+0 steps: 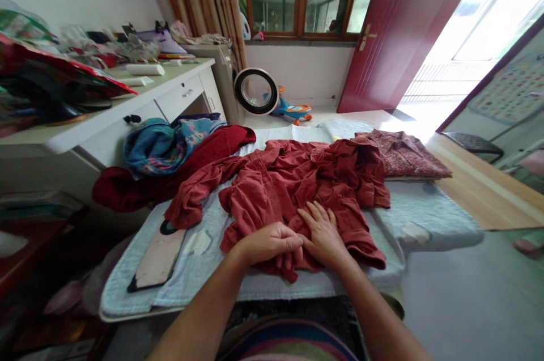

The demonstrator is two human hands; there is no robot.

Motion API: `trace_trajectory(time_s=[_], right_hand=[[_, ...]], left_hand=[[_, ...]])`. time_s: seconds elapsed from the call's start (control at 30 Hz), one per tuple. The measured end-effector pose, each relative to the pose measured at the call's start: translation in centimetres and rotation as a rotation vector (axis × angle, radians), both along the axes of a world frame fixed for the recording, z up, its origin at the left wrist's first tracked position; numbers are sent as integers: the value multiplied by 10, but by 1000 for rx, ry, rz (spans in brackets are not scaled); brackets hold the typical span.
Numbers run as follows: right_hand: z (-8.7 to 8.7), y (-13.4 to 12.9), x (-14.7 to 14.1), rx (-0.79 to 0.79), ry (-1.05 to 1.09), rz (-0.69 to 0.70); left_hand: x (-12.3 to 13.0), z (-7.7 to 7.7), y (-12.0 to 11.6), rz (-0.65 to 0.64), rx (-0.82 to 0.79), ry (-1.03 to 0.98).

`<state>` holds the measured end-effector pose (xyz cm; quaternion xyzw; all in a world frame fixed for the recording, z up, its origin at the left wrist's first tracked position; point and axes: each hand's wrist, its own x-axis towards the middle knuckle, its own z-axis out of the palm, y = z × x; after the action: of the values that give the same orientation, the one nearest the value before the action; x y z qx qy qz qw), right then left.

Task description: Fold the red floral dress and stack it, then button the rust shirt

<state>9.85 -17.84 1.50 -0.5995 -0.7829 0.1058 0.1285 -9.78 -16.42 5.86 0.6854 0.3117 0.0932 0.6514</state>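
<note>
A rust-red button-front shirt [263,185] lies spread and wrinkled over a pale blue cloth-covered surface [433,208]. Its one sleeve stretches out to the left. At the shirt's near edge, my left hand [278,245] is closed with its fingers curled round a bit of the fabric. Right beside it, my right hand [323,233] rests flat on the shirt front, fingers spread, close to a button. The two hands touch or nearly touch at the fingertips. Part of the front edge is hidden under my hands.
A folded patterned red garment [408,154] lies at the right back. On the left are a dark red garment [127,188], a blue floral cloth [157,143] and a flat pale panel [155,259]. Behind stand a cluttered white desk [174,97] and a washer with its round door [256,92] open.
</note>
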Motion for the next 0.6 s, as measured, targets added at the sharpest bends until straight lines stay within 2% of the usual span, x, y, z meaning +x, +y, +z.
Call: trace_trajectory(time_s=[0.03,0.07,0.2,0.27,0.33,0.4,0.5,0.6], right_hand=[[-1,0,0,7,11,-2],[-2,0,1,17,25,-6],[-8,0,3,67,92,-19],[-9,-1,4,85,116,-22],[-9,-1,5,99,141,-23],[-9,-1,5,110,168,-21],[-9,-1,6,119,202,-13],[-9,-2,7,109,212,-1]], left_hand=[[2,-4,2,21,-35,-29],[3,-7,5,94,-6,-40],[9,-20,9,552,427,58],[10,-25,8,652,607,172],[11,-29,7,664,691,280],[10,-32,6,653,700,341],[5,-36,9,669,665,328],[-2,-42,15,760,516,243]])
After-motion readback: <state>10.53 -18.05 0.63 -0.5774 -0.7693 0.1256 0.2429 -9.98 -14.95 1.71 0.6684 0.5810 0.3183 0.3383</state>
